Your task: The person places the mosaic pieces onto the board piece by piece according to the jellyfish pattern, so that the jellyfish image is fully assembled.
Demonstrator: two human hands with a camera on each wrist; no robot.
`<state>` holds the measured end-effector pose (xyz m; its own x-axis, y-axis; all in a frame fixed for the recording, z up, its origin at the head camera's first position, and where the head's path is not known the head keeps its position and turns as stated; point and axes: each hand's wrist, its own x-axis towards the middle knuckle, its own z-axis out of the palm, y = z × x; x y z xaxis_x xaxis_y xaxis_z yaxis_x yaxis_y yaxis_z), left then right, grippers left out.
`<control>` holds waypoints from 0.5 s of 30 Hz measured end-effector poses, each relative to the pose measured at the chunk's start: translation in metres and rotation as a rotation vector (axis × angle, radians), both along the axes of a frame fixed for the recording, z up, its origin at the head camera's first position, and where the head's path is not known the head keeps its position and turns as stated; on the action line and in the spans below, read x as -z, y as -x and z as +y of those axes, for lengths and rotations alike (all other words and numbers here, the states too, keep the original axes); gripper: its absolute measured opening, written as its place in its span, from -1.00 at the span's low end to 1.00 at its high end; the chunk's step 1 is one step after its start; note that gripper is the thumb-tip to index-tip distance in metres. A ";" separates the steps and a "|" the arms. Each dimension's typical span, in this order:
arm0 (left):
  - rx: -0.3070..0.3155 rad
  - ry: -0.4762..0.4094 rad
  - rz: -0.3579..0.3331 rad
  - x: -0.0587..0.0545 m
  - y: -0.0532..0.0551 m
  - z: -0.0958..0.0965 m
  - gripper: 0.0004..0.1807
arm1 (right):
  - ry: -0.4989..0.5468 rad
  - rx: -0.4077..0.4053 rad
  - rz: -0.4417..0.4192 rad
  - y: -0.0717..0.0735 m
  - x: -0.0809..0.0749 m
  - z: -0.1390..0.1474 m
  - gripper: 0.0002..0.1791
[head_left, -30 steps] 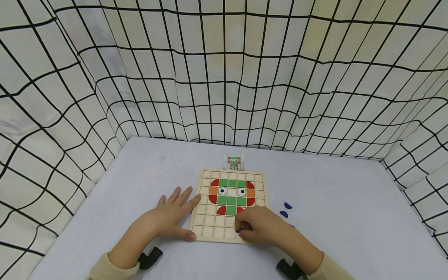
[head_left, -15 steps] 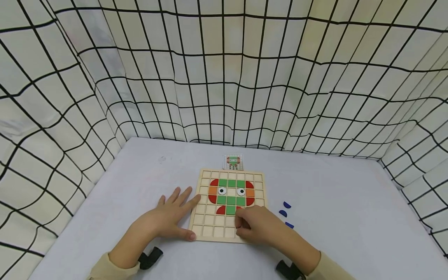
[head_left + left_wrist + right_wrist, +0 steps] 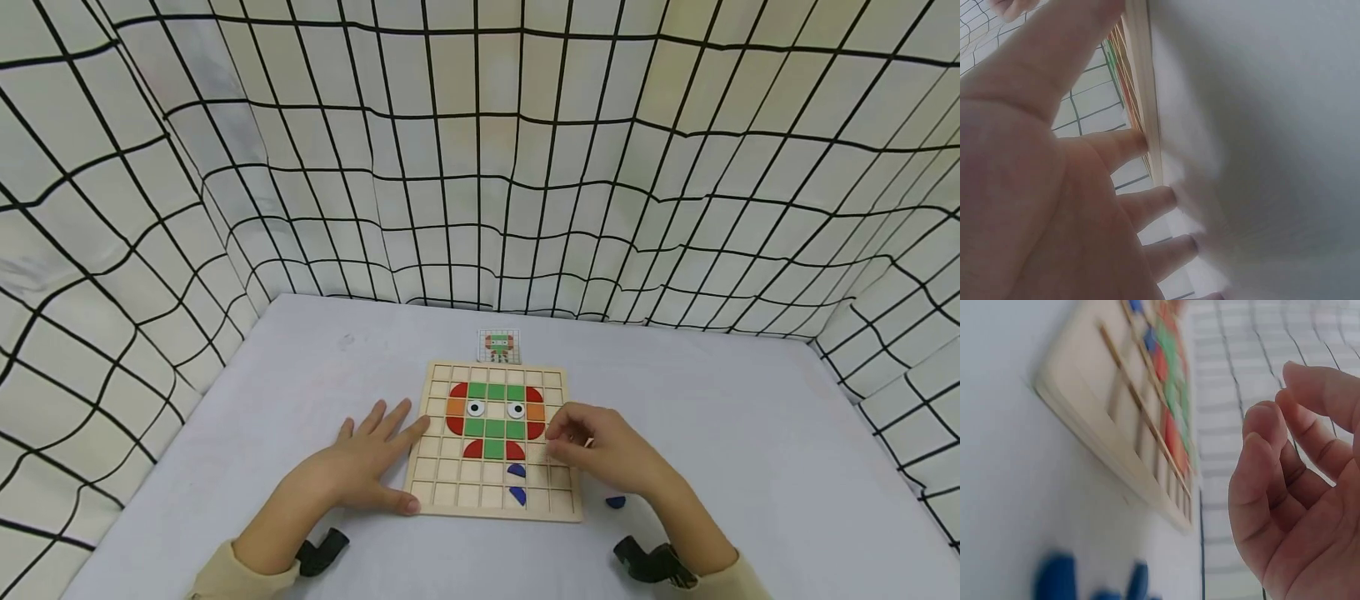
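My left hand lies with spread, straight fingers at the left edge of a wooden grid board; its thumb and index fingertip touch the rim. My right hand hovers over the board's right edge, fingers loosely bent. In the right wrist view nothing shows between its fingertips. Red, green and orange tiles and two eye discs form a face on the board. Below it, a blue half-round tile and another blue tile occupy separate squares. A loose blue half-round piece lies right of the board.
Behind the board lies a small pattern card showing a similar face. Several blurred blue pieces appear low in the right wrist view. White walls with black netting surround the white table.
My right hand has let go of a blue tile and moved up and right from the board's lower part, uncovering two blue tiles there. My left hand has stayed put.
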<state>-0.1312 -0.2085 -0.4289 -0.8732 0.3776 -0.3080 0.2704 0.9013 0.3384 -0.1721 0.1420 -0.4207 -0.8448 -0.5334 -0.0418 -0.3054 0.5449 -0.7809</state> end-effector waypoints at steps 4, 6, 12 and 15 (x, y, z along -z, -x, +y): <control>0.002 0.007 0.002 0.000 0.000 0.000 0.21 | 0.091 0.082 -0.033 0.007 -0.003 0.023 -0.86; 0.002 0.008 0.000 0.000 0.000 0.001 0.21 | 0.115 0.117 -0.040 0.009 -0.004 0.033 -0.80; 0.000 0.005 -0.005 0.000 0.001 0.001 0.21 | 0.129 0.196 -0.044 0.014 -0.004 0.059 -0.70; 0.003 0.007 -0.002 0.000 0.001 0.001 0.21 | 0.090 0.213 -0.045 0.017 0.000 0.068 -0.68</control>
